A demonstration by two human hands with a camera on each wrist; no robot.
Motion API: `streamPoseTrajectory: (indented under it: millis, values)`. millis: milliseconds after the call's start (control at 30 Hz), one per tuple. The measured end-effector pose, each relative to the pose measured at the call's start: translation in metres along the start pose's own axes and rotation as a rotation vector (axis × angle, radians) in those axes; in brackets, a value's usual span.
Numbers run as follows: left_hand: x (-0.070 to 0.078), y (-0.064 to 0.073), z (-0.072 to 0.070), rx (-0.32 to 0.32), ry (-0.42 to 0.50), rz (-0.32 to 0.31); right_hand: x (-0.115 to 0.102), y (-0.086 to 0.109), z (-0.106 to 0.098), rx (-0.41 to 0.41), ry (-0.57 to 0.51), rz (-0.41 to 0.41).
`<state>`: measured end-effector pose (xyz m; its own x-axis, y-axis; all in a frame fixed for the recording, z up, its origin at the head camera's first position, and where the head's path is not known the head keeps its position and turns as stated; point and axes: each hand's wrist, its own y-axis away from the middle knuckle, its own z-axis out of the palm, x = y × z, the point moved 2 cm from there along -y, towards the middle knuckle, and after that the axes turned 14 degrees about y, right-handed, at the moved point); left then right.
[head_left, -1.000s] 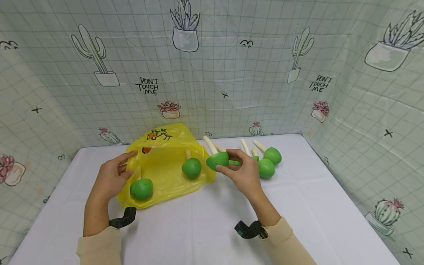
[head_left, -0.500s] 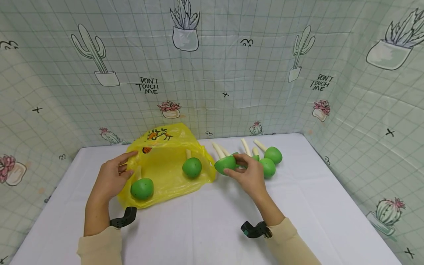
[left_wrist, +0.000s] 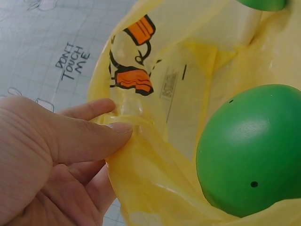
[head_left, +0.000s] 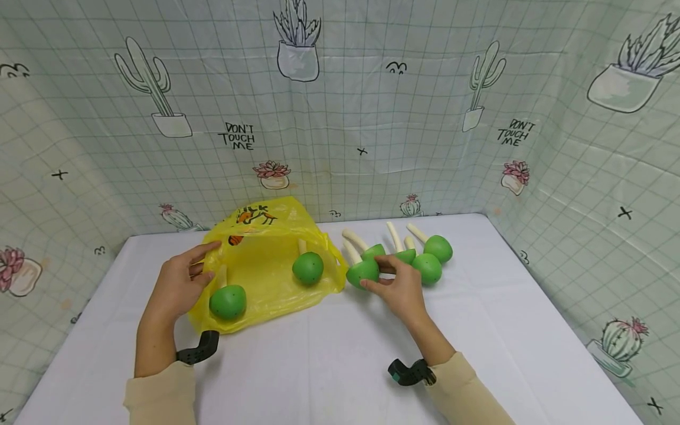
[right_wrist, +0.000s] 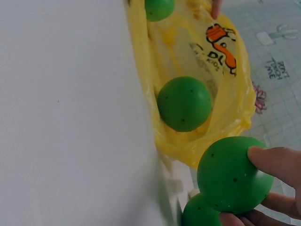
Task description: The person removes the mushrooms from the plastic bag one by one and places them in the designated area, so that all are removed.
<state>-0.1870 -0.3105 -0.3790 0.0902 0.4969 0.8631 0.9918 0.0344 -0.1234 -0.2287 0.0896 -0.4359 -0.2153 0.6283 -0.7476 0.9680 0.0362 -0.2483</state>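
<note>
My left hand [head_left: 177,283] pinches the left edge of a yellow plastic bag [head_left: 265,289], thumb inside the film and fingers outside. The bag lies on its side with its mouth facing me. Inside it are two toy mushrooms with green dotted caps and pale stems, one mushroom [head_left: 227,302] near the left hand and another mushroom [head_left: 307,268] toward the right. Just right of the bag, my right hand [head_left: 401,289] holds a similar green mushroom [head_left: 361,275] by its cap, thumb on the near side. Its stem points up and away, and the cap is low over the table.
Several more green mushrooms lie to the right and behind the right hand, among them one mushroom [head_left: 427,269] close to its knuckles and one farther mushroom [head_left: 438,249]. The white-covered table [head_left: 308,366] ends at a printed cloth wall [head_left: 340,106] on the back and sides.
My right hand has moved the mushroom rightward, away from the bag's mouth, and lowered it toward the table beside another mushroom. The left hand and bag stay nearly still.
</note>
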Motion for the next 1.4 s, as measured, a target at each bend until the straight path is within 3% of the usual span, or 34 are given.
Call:
streamPoseTrajectory:
  millis: [400,1400]
  values:
    - [0.0,-0.001,0.0,-0.001,-0.002,0.0,0.007,0.001,0.004,-0.032,0.06,0.033]
    - [0.0,0.0,-0.002,-0.008,0.005,-0.001,0.011,0.001,0.009,-0.058,0.112,0.026]
